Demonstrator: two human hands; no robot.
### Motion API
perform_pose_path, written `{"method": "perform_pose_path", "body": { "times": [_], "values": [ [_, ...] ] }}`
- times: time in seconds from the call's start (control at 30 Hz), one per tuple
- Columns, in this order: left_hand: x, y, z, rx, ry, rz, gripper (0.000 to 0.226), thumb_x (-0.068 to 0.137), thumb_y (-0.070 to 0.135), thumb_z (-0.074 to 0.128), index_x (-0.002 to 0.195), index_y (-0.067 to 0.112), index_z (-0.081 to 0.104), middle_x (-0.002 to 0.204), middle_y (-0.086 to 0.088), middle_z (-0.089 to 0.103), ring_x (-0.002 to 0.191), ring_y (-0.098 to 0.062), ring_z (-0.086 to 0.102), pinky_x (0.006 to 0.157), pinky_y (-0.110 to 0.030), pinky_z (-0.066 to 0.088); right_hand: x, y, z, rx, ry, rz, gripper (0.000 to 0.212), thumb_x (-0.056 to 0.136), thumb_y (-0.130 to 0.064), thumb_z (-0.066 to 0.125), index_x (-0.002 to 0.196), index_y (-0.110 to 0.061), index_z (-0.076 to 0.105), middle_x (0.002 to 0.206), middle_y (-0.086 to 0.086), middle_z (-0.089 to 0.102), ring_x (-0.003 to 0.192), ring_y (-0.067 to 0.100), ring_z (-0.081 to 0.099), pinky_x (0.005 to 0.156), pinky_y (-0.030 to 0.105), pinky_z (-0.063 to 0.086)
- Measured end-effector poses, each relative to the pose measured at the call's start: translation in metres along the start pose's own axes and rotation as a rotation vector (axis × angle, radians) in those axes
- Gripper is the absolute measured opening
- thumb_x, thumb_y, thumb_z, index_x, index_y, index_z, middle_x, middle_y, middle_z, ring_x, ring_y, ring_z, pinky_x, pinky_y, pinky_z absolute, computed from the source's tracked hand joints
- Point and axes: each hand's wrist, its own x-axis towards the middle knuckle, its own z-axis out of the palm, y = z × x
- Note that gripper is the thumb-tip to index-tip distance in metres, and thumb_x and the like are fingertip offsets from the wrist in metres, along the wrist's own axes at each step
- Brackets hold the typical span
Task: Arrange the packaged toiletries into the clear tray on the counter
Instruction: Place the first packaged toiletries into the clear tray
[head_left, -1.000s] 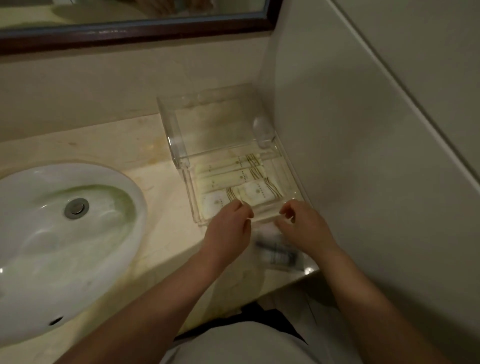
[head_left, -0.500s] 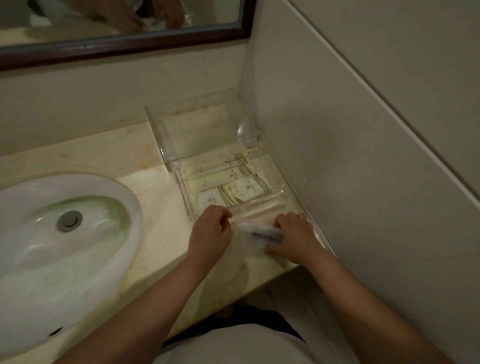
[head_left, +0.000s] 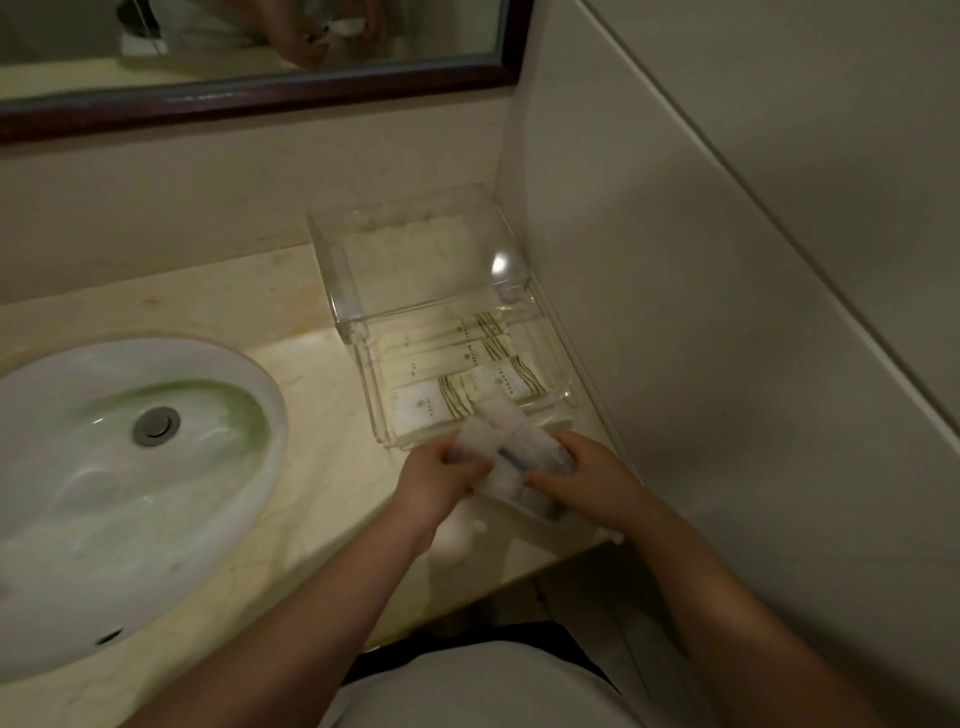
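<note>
A clear tray (head_left: 566, 364) stands in the counter's right corner with its clear lid (head_left: 415, 260) tipped back against the wall. Several cream packets with gold stripes (head_left: 467, 364) lie flat inside. Just in front of the tray's near edge, my left hand (head_left: 441, 480) and my right hand (head_left: 592, 480) both grip a bundle of frosted plastic-wrapped toiletries (head_left: 514, 447), with something dark inside. The bundle's far end reaches over the tray's front rim. More wrapped items (head_left: 540, 506) lie under my right hand, partly hidden.
A white oval sink (head_left: 119, 467) with a metal drain fills the left of the beige counter (head_left: 291, 322). A dark-framed mirror (head_left: 260, 93) hangs above. A tiled wall (head_left: 727, 312) closes off the right side next to the tray.
My hands have closed together on the wrapped bundle and lifted its far end toward the tray's front rim. The camera has shifted, so the tray sits further right in view.
</note>
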Motion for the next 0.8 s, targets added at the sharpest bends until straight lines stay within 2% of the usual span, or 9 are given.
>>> {"method": "perform_pose_path", "body": {
  "times": [0.07,0.1,0.17,0.27,0.33,0.4,0.5,0.6,0.8],
  "values": [
    [0.002,0.007,-0.008,-0.13,0.0,-0.003,0.017,0.083,0.004,0.068,0.1,0.006,0.068,0.093,-0.011,0.072,0.081,-0.021,0.071,0.071,-0.032,0.059,-0.001,-0.003,-0.005,0.103,-0.023,0.018,0.024,0.087,-0.032,0.067,0.11,-0.03,0.06,0.101,-0.01,0.067,0.096,0.01,0.066,0.074,0.025,0.056],
    [0.003,0.012,-0.011,-0.213,-0.022,-0.013,0.016,0.085,0.001,0.065,0.1,0.001,0.067,0.088,-0.012,0.07,0.071,-0.017,0.07,0.064,-0.028,0.058,0.0,-0.004,-0.007,0.117,-0.006,0.03,0.02,0.091,-0.03,0.063,0.11,-0.029,0.06,0.1,-0.009,0.067,0.097,0.011,0.066,0.075,0.025,0.055],
    [0.005,0.019,-0.018,-0.325,-0.069,-0.03,0.017,0.088,-0.002,0.058,0.104,-0.005,0.064,0.082,-0.013,0.067,0.055,-0.012,0.065,0.056,-0.024,0.054,0.003,-0.008,-0.01,0.13,0.039,0.069,0.015,0.095,-0.03,0.057,0.107,-0.023,0.064,0.095,-0.006,0.068,0.09,0.014,0.066,0.073,0.026,0.053],
    [0.008,0.025,-0.026,-0.33,-0.061,0.0,0.02,0.088,-0.002,0.058,0.107,-0.004,0.063,0.089,-0.017,0.069,0.063,-0.016,0.068,0.058,-0.025,0.055,0.009,-0.016,-0.015,0.184,0.076,0.104,0.023,0.098,-0.028,0.051,0.108,-0.014,0.065,0.09,-0.003,0.068,0.076,0.012,0.061,0.065,0.024,0.05],
    [0.008,0.03,-0.032,-0.314,0.017,0.045,0.02,0.087,0.0,0.061,0.106,-0.001,0.065,0.091,-0.016,0.071,0.071,-0.019,0.07,0.061,-0.027,0.056,0.015,-0.018,-0.02,0.262,0.101,0.129,0.021,0.097,-0.024,0.051,0.107,-0.015,0.067,0.089,-0.001,0.071,0.079,0.015,0.064,0.074,0.036,0.053],
    [0.01,0.038,-0.039,-0.276,0.114,0.089,0.016,0.086,0.003,0.063,0.101,0.004,0.068,0.089,-0.012,0.072,0.075,-0.019,0.07,0.061,-0.027,0.056,0.022,-0.022,-0.025,0.273,0.116,0.132,0.017,0.094,-0.022,0.054,0.097,-0.021,0.071,0.084,-0.001,0.074,0.082,0.019,0.068,0.079,0.043,0.055],
    [0.014,0.05,-0.054,-0.277,0.224,0.116,0.009,0.086,0.007,0.064,0.093,0.007,0.069,0.085,-0.011,0.068,0.075,-0.02,0.064,0.059,-0.026,0.053,0.029,-0.032,-0.029,0.255,0.143,0.083,0.017,0.091,-0.023,0.058,0.086,-0.024,0.073,0.077,-0.003,0.074,0.074,0.017,0.068,0.067,0.034,0.054],
    [0.02,0.056,-0.066,-0.379,0.288,0.077,0.008,0.085,0.003,0.063,0.089,0.008,0.068,0.087,-0.011,0.065,0.074,-0.02,0.063,0.056,-0.022,0.054,0.033,-0.042,-0.029,0.253,0.181,0.043,0.019,0.091,-0.02,0.057,0.084,-0.013,0.073,0.071,0.001,0.068,0.063,0.013,0.059,0.061,0.028,0.045],
    [0.017,0.065,-0.076,-0.502,0.257,0.078,0.016,0.09,-0.002,0.054,0.094,0.009,0.065,0.094,-0.011,0.067,0.082,-0.021,0.065,0.06,-0.023,0.057,0.038,-0.037,-0.022,0.275,0.19,0.064,0.022,0.094,-0.02,0.054,0.088,-0.006,0.071,0.068,0.001,0.063,0.055,0.009,0.055,0.049,0.019,0.042]
  ]
}}
